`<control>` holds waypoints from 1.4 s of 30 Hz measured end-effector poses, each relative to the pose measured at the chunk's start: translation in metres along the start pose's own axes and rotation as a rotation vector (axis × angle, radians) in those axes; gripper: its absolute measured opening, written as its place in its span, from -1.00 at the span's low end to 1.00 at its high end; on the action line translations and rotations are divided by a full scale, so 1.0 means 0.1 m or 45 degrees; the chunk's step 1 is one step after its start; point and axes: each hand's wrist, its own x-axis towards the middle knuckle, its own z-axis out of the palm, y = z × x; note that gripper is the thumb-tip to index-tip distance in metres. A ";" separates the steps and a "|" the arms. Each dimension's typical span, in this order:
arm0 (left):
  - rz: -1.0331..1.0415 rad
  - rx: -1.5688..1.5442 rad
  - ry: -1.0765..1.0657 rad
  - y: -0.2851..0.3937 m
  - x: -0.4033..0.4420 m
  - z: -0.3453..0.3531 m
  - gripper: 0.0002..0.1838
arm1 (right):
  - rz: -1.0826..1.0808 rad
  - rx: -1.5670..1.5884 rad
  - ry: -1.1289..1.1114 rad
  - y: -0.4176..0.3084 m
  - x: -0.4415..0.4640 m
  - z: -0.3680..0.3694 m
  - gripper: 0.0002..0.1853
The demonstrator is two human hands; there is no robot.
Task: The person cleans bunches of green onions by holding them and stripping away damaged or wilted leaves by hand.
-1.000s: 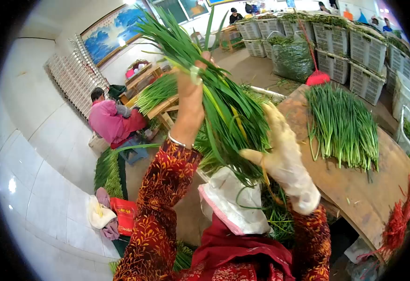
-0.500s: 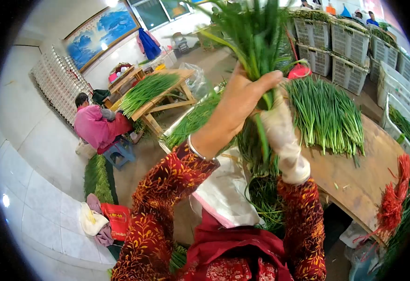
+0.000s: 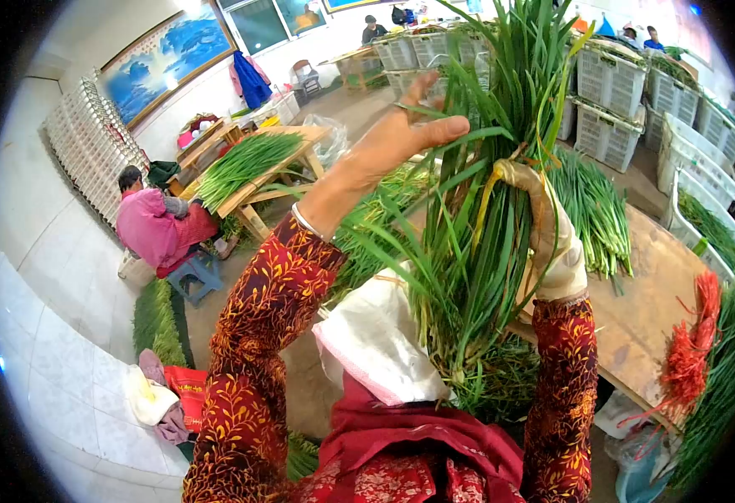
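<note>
Left hand (image 3: 384, 149) has opened away from the leafy bunch (image 3: 478, 251), fingers spread; gloved right hand (image 3: 555, 230) clasps it upright beside the white cloth (image 3: 380, 335). Likely leaf-tidying, calling next for a steady grip.

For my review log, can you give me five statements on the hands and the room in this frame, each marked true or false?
1. The right hand is gloved and grips a bunch of garlic chives. True.
2. The left hand is clenched into a fist. False: its thumb and fingers are spread apart, next to the leaves.
3. Red twine lies at the edge of the wooden table. True.
4. The person in pink is standing. False: they sit on a blue stool.
5. The white crates at the back are stacked. True.
</note>
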 end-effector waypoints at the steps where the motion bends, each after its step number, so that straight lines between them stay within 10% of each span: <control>1: -0.098 -0.099 -0.097 -0.02 0.00 0.00 0.11 | -0.058 -0.062 -0.030 0.00 -0.01 0.00 -0.63; 3: -0.031 -0.194 -0.168 0.07 -0.04 0.08 0.05 | 0.470 0.156 0.186 -0.05 -0.01 0.09 -0.63; 11: -0.101 -0.700 -0.457 0.08 -0.16 0.21 -0.52 | 0.750 0.644 -0.049 0.07 0.03 0.36 -0.46; 19: -0.239 -0.911 0.448 -0.47 -0.74 -0.53 -0.71 | 0.523 -0.391 -0.362 0.41 -0.74 -0.23 -0.46; 22: -0.267 -0.924 0.753 -0.65 -1.05 -0.65 -0.77 | 1.274 -0.202 -0.386 0.89 -1.14 -0.52 -0.41; 27: -0.351 -1.345 0.768 -1.38 -1.58 -1.03 -0.76 | 1.464 -0.098 -0.026 1.32 -1.90 -0.65 -0.67; 30: -0.353 -0.302 0.745 -1.42 -2.01 -0.83 -0.62 | 1.615 -0.208 0.248 1.28 -2.07 -0.68 -0.68; 33: -0.203 0.307 0.536 -1.54 -2.06 -0.93 -0.56 | 1.436 -0.186 0.470 1.14 -1.87 -0.40 -0.72; 35: -0.746 -0.746 1.102 -1.57 -1.85 -0.96 -0.63 | 1.289 -0.292 0.459 1.01 -1.51 0.01 -0.76; 36: -0.428 -0.567 0.869 -1.66 -1.98 -0.91 -0.63 | 1.075 -0.234 0.383 1.05 -1.46 0.14 -0.73; 39: -0.646 -0.896 0.902 -1.60 -1.81 -0.92 -0.60 | 0.475 -1.176 -0.223 1.11 -1.14 0.50 -0.50; 42: -0.481 -0.694 0.837 -1.50 -1.84 -0.72 -0.59 | 0.576 -1.058 -0.232 1.57 -1.12 0.49 -0.43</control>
